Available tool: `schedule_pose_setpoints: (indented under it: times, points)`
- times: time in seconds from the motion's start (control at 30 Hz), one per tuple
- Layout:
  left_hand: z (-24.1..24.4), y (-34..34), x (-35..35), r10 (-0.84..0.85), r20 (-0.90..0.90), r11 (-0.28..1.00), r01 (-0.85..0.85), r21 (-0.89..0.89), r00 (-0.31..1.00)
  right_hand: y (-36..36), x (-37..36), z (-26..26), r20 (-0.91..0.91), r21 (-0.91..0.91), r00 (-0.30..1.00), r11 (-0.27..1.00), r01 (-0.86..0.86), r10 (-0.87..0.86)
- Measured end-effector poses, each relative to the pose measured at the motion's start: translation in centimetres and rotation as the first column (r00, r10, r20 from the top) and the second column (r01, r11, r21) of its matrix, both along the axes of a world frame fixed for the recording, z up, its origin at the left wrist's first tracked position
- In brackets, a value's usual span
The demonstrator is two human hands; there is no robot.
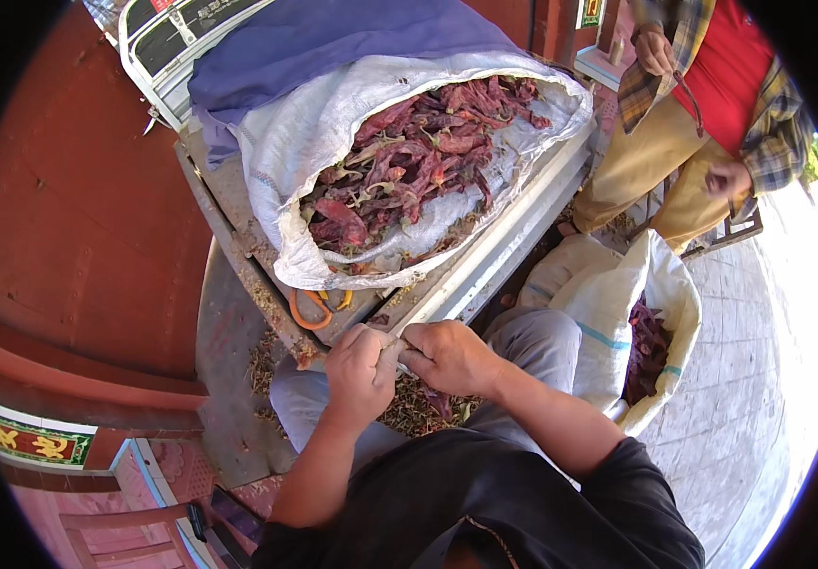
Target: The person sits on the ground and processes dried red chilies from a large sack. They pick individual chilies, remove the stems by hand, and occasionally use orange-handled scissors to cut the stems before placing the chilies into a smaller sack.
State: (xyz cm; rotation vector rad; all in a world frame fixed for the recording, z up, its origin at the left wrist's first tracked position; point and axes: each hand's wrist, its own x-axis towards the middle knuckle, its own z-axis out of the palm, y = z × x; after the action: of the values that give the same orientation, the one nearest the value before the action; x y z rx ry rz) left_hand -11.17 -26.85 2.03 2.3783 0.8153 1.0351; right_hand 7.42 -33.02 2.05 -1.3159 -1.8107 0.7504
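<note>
Close together at the edge of a small truck's bed, my left hand [362, 366] and my right hand [455, 355] meet at the fingertips. They pinch a small pale stem-like piece, mostly hidden by the fingers. A wrinkled dried red chili pepper [439, 402] shows below my right hand and seems to hang from it. Beyond my hands lies a white woven sack [295, 163], its mouth open towards me. Dried red chili peppers [409, 163] fill it. Orange-handled scissors [309, 311] rest on the bed, partly under the sack.
A second woven sack [594, 327] of dried chilies [645, 348] stands beside my right knee. Stem scraps [416, 412] litter the ground between my legs. Another person [693, 121] sits at the right, holding a chili. A purple cloth [352, 43] covers the sack's back.
</note>
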Motion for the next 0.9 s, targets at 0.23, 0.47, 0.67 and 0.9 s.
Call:
schedule_pose_setpoints:
  times: [0.23, 0.47, 0.67, 0.9]
  points:
    - [-0.7, -0.9, -0.1, 0.259, 0.638, 0.298, 0.568, -0.767, 0.725, -0.4, 0.4, 0.9, -0.462, -0.017, 0.87, 0.979, -0.202, 0.171]
    - [1.4, -0.8, 0.5, -0.062, -0.038, 0.961, 0.069, 0.269, 0.997, -0.7, 0.6, -1.1, -0.244, -0.226, 0.969, 0.971, -0.077, 0.02]
    - [2.2, 0.4, 0.6, 0.013, 0.065, 0.98, 0.0, -0.197, 0.998, -1.6, 2.2, -4.3, -0.321, -0.279, 0.928, 0.955, 0.1, -0.191]
    - [-2.6, -1.0, -2.0, -0.023, -0.247, 0.963, -0.045, -0.267, 0.969, 5.1, 11.4, -0.4, -0.349, -0.202, 0.698, 0.777, 0.596, -0.626]
